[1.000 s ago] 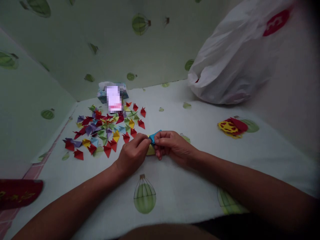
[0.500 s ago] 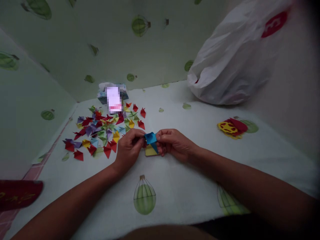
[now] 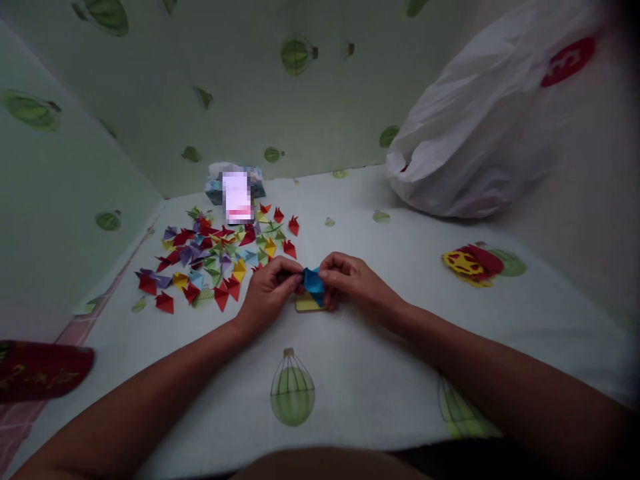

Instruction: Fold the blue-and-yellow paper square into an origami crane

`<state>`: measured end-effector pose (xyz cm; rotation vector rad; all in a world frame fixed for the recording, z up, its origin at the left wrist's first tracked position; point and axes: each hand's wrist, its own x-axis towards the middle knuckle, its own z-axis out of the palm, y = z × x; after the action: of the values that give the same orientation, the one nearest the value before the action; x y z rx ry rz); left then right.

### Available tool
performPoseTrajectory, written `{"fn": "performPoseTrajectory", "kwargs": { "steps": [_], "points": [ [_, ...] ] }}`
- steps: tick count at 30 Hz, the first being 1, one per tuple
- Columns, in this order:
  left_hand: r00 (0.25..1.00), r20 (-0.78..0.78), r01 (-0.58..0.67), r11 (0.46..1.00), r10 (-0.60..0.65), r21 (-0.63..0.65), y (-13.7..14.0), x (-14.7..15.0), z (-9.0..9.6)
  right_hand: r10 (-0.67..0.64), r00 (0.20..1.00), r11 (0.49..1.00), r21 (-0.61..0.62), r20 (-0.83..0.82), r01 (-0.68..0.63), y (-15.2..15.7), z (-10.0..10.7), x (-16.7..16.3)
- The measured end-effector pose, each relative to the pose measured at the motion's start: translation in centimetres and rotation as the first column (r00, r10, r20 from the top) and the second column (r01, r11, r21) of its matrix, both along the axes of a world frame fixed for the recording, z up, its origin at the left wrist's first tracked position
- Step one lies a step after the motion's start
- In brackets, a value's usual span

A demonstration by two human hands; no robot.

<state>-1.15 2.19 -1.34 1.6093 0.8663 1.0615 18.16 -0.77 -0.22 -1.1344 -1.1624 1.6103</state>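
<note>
Between my two hands is a small piece of blue origami paper (image 3: pixel 314 285), partly folded, with a pointed lower end. My left hand (image 3: pixel 273 287) pinches its left edge between thumb and fingers. My right hand (image 3: pixel 353 283) grips the right side, thumb on top and the other fingers curled beneath. Just under the blue paper a yellow pad or stack of paper (image 3: pixel 309 304) lies on the tablecloth, partly hidden by the paper and fingers. To the left of my hands spreads a pile of small folded paper cranes (image 3: pixel 213 257) in red, yellow, purple, green and blue.
Behind the cranes a phone with a lit, blurred screen (image 3: pixel 238 197) leans on a tissue box (image 3: pixel 215 190). A white plastic bag (image 3: pixel 450 160) stands at the back right. Red and yellow cut-outs (image 3: pixel 470 263) lie at right. A dark red object (image 3: pixel 45 370) sits at the left edge.
The blue paper has turned and creased between my fingers; its flat square top now looks narrower and more folded. My right thumb has shifted over it. The whole view has moved slightly.
</note>
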Motion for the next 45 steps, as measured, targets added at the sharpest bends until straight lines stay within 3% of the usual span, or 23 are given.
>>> {"fn": "performPoseTrajectory", "kwargs": {
  "steps": [3, 7, 11, 14, 17, 26, 34, 40, 45],
  "points": [
    [0.999, -0.046, 0.014, 0.997, -0.01, 0.078, -0.5, 0.2, 0.1, 0.029, 0.998, 0.999, 0.019, 0.052, -0.03, -0.2, -0.2, -0.3],
    [0.999, -0.041, -0.008, 0.997, 0.011, 0.08, -1.1, 0.5, 0.0, 0.01, 0.994, 0.999, 0.049, 0.112, -0.016, -0.8, -0.2, -0.8],
    [0.998, 0.018, -0.05, 0.992, 0.053, -0.114, -1.3, 0.7, -0.1, -0.044, 0.984, 0.997, 0.073, 0.174, 0.032, -1.3, 0.2, -1.2],
    [0.995, 0.079, -0.041, 0.952, 0.068, -0.304, -1.2, 0.9, -0.2, -0.054, 0.983, 0.996, 0.086, 0.176, 0.04, -1.6, 0.3, -1.4],
    [0.985, 0.145, -0.029, 0.924, 0.091, -0.381, -1.1, 1.0, -0.3, -0.06, 0.98, 0.993, 0.112, 0.191, 0.039, -1.6, 0.2, -1.4],
    [0.985, 0.171, 0.063, 0.931, 0.0, -0.359, -1.5, 1.1, 0.2, -0.078, 0.958, 0.986, 0.161, 0.278, 0.034, -1.7, 0.0, -1.4],
    [0.995, 0.102, 0.059, 0.929, -0.023, -0.366, -1.4, 1.1, 0.2, -0.074, 0.95, 0.985, 0.173, 0.304, 0.021, -1.8, -0.3, -1.4],
    [0.998, 0.051, 0.047, 0.944, -0.032, -0.328, -1.5, 1.1, 0.7, -0.085, 0.921, 0.962, 0.272, 0.38, -0.024, -1.8, -0.4, -1.4],
    [1.0, 0.022, 0.015, 0.94, -0.008, -0.342, -1.6, 1.0, 1.0, 0.004, 0.965, 0.969, 0.236, 0.263, -0.069, -1.9, 0.1, -1.1]
  ]
}}
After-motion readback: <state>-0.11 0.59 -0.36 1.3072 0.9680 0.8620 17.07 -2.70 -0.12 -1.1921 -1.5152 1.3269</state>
